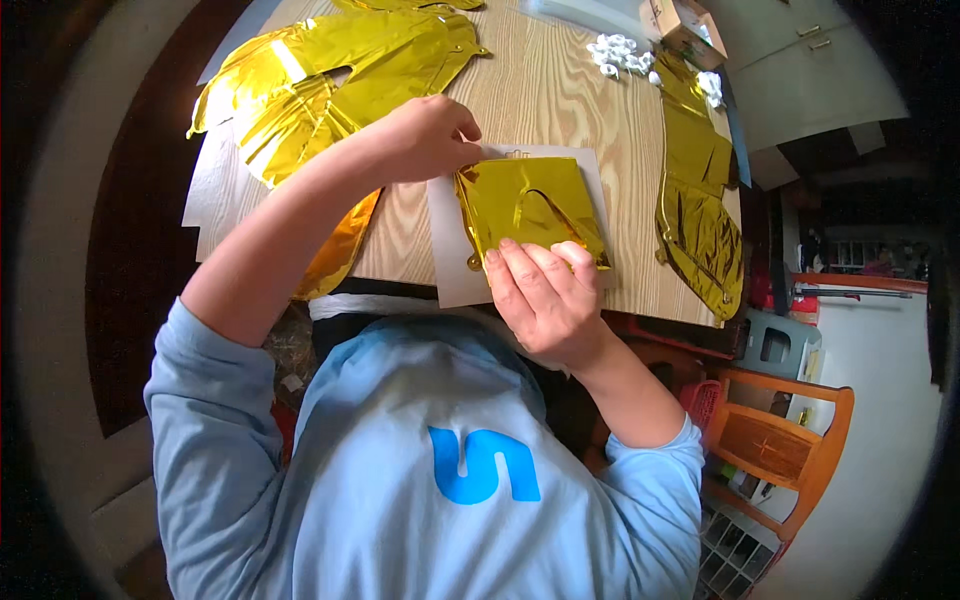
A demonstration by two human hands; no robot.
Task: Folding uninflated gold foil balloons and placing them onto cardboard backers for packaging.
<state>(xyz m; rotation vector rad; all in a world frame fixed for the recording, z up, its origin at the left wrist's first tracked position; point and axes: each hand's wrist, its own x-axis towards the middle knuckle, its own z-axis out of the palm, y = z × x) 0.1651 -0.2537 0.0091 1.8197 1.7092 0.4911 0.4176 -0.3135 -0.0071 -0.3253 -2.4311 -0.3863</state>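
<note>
A gold foil balloon [545, 178], uninflated and folded into a rough square, lies on a pale sheet [447, 245] near the table's front edge. My right hand [548, 298] rests on its near edge, with the fingers stretched out over the foil. At the far left corner of the folded foil is my left hand [428, 138]. Its fingers are curled inward, and what they pinch, if anything, is hidden. Beyond the fold, a small clip-like piece [517, 154] shows at the sheet's far edge.
Flat gold foil balloons [400, 75] cover the table's left side, partly behind my left forearm. Another folded gold foil strip [690, 170] lies along the right edge. White crumpled bits [618, 55] and a cardboard box [685, 30] sit far right. A wooden chair [780, 440] stands right.
</note>
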